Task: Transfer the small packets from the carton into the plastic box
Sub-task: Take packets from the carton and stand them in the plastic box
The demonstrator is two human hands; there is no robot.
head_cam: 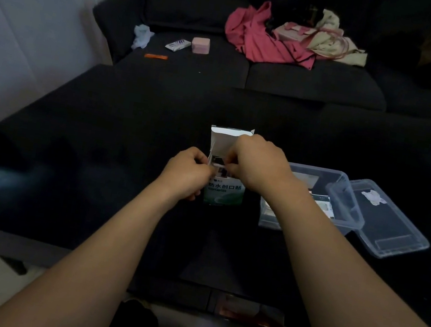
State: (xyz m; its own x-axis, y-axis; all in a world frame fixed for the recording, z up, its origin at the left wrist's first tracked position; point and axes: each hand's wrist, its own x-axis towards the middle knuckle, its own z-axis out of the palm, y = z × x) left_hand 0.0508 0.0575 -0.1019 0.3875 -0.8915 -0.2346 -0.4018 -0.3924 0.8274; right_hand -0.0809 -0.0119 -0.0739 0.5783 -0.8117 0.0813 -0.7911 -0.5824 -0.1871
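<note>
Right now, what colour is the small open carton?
White with green at the bottom, the small open cardboard carton; head view.

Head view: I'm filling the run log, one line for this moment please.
left hand steadies white-green cardboard carton | right hand pinching at its open top | clear plastic box open, right

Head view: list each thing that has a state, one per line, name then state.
carton: upright on the table, top flap open, packets showing inside.
plastic box: lid off, a few packets already inside.
lid: off, lying flat beside the box's right side.
left hand: closed on the carton's left edge.
right hand: fingers pinched at the carton's mouth; whether on a packet I cannot tell.
</note>
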